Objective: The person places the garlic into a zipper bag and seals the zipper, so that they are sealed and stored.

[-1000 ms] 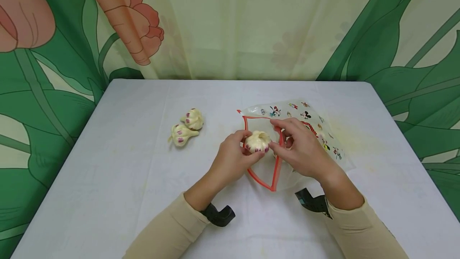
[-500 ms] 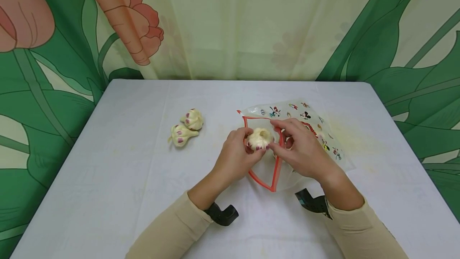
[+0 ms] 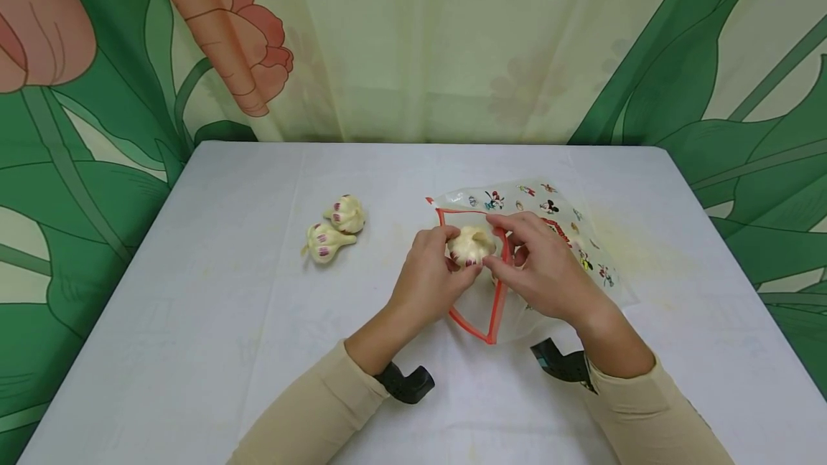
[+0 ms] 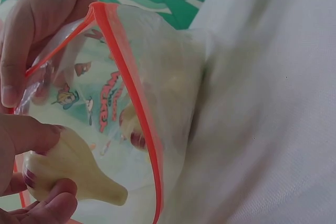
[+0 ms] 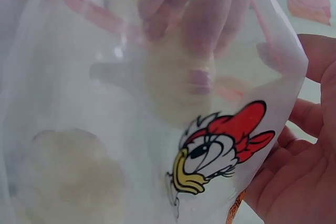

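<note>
My left hand [image 3: 454, 258] grips a pale garlic bulb [image 3: 472, 245] with purple streaks, right at the mouth of a clear cartoon-printed zip bag [image 3: 554, 201]. The red rim [image 3: 496, 305] of the bag stands open. In the left wrist view the bulb [image 4: 73, 169] sits between my thumb and fingers, stem pointing into the bag [image 4: 173, 77]. My right hand [image 3: 509, 250] pinches the bag's upper lip and holds it up. Another garlic bulb [image 4: 134, 127] lies inside the bag; the right wrist view shows it through the plastic [image 5: 68, 177].
Two more garlic bulbs [image 3: 349, 213] [image 3: 326, 242] lie on the white tablecloth [image 3: 226, 293] left of the bag. A green leaf-patterned curtain [image 3: 97, 128] surrounds the table on the far and side edges. Black wrist camera mounts [image 3: 407, 384] sit under both sleeves.
My left hand has carried the garlic bulb a little right and farther, from just outside the red rim into the bag's mouth. The right hand has kept its hold on the bag.
</note>
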`<state>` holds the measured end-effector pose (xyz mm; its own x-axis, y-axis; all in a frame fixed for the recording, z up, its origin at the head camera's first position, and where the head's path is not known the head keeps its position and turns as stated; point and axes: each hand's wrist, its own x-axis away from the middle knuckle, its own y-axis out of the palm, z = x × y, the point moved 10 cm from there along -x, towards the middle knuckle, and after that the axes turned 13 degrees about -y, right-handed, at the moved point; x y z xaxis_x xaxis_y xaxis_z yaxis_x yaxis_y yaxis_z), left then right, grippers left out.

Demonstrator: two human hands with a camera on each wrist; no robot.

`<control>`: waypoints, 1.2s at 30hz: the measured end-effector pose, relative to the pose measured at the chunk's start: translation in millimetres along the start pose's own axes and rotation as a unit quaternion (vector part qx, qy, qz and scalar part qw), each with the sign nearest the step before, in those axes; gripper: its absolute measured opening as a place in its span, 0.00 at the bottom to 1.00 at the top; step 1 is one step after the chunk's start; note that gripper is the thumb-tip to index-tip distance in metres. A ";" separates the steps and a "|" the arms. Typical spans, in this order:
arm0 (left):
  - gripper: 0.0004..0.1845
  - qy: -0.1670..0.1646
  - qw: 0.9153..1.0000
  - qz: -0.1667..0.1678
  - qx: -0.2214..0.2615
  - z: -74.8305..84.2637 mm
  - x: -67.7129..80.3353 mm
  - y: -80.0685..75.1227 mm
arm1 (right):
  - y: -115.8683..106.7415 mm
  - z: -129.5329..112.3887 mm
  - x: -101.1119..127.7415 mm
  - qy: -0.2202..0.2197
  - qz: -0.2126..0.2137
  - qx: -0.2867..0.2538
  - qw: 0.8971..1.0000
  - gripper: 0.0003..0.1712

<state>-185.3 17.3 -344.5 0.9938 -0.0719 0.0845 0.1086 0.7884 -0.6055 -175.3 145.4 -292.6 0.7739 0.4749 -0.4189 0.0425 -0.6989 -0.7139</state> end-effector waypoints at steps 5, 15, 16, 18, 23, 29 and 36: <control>0.30 0.007 1.000 -0.002 0.028 1.2 1.7 -1.3 | 0.5 1.0 0.0 0.004 0.000 0.002 1.000 0.30; 0.26 0.018 0.997 -0.018 0.070 -0.3 3.5 0.2 | 0.9 1.6 0.9 0.007 -0.003 -0.006 1.000 0.30; 0.25 0.018 0.997 -0.020 0.070 -0.6 3.7 0.4 | 0.6 1.3 0.8 0.006 -0.003 -0.006 1.000 0.30; 0.25 0.020 0.997 -0.024 0.072 -0.9 4.4 0.0 | 0.4 1.0 0.5 0.003 -0.002 -0.005 1.000 0.30; 0.24 0.029 0.996 -0.034 0.083 -2.5 6.1 -2.1 | 0.5 1.3 0.7 0.002 -0.001 -0.007 1.000 0.30; 0.24 0.041 0.992 -0.039 0.111 -3.9 9.8 -9.4 | 0.4 0.8 1.0 0.004 -0.002 -0.012 1.000 0.29; 0.25 0.029 0.992 -0.039 0.113 -12.5 12.4 -18.7 | 0.5 1.5 1.4 0.007 -0.003 -0.008 1.000 0.30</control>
<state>-174.7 -6.0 -342.1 0.9829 -0.1686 0.0738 0.1841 0.8957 -0.4048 -175.1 146.6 -294.4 0.7823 0.4716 -0.4070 0.0574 -0.7051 -0.7068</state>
